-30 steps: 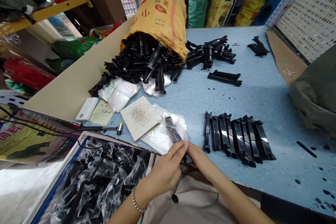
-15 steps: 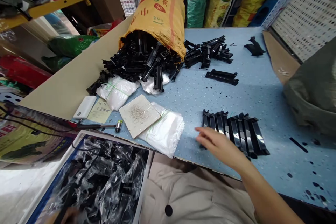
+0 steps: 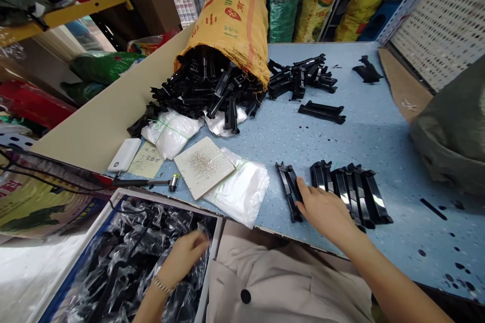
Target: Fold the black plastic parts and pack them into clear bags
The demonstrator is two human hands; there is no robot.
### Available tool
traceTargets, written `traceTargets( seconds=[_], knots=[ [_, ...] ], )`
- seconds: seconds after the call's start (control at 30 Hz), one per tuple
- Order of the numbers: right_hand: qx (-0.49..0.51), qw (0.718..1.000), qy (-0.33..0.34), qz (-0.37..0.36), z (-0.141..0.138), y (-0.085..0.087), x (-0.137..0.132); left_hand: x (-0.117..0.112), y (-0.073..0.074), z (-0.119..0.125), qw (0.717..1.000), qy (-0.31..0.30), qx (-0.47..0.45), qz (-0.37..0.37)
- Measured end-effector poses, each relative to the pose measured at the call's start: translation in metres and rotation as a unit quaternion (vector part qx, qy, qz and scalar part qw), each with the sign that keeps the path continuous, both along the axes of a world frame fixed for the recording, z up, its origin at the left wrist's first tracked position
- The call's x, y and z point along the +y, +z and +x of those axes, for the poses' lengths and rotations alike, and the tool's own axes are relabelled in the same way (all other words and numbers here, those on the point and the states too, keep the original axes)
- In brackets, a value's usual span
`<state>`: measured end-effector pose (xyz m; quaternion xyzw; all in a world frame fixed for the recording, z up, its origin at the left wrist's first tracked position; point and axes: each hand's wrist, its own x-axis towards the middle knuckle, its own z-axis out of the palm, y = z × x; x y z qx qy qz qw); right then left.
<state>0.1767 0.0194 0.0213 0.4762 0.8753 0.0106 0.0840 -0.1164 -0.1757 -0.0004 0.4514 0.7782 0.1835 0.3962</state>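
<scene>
My right hand (image 3: pixel 326 212) reaches over the table's front edge. Its thumb and forefinger are apart, with the tips against the right side of a pair of black plastic parts (image 3: pixel 288 189). The pair leans slightly, a gap away from a row of similar long black parts (image 3: pixel 356 194) beside the hand. My left hand (image 3: pixel 185 257), a little blurred, hovers over a white-rimmed box (image 3: pixel 215 239) of black parts in clear bags (image 3: pixel 132 252). Its fingers are loosely bent, and nothing shows in them.
An orange woven sack (image 3: pixel 235 25) spills a heap of black parts (image 3: pixel 204 86) onto the blue table (image 3: pixel 257 141). Clear plastic bags (image 3: pixel 242 192), a dusty square tile (image 3: pixel 204 166), a hammer (image 3: pixel 151 181) and a white power bank (image 3: pixel 124 155) lie leftward. A grey-green sack (image 3: pixel 454 126) stands right.
The pair of black parts has shifted left, away from the row, with my right hand beside it. My left hand has risen from the box's lower edge, letting go of a dark long thing.
</scene>
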Motion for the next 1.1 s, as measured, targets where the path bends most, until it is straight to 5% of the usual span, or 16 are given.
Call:
traceTargets(
  seconds=[0.13, 0.27, 0.37, 0.53, 0.77, 0.83, 0.97, 1.1],
  knots=[
    [0.024, 0.998, -0.038, -0.049, 0.0, 0.002, 0.007, 0.1, 0.011, 0.06, 0.957, -0.11, 0.134, 0.233],
    [0.179, 0.973, -0.08, -0.124, 0.021, 0.0, 0.009, 0.15, 0.004, 0.072, 0.958, -0.111, 0.188, 0.187],
    [0.356, 0.895, -0.133, -0.231, 0.03, -0.005, 0.005, 0.154, -0.003, 0.052, 0.966, -0.095, 0.162, 0.178],
    [0.563, 0.708, -0.185, -0.385, 0.011, -0.006, -0.003, 0.143, -0.005, 0.033, 0.982, -0.014, 0.021, 0.187],
    [0.648, 0.484, -0.201, -0.553, -0.052, 0.011, -0.009, 0.145, -0.007, 0.037, 0.962, 0.112, -0.168, 0.182],
    [0.658, 0.452, -0.198, -0.569, -0.066, 0.011, -0.008, 0.146, -0.007, 0.036, 0.955, 0.121, -0.206, 0.175],
    [0.676, 0.443, -0.193, -0.557, -0.077, 0.005, -0.003, 0.146, -0.007, 0.032, 0.939, 0.108, -0.288, 0.155],
    [0.677, 0.443, -0.216, -0.547, -0.07, 0.0, 0.0, 0.144, -0.009, 0.039, 0.959, 0.054, -0.206, 0.189]
  ],
)
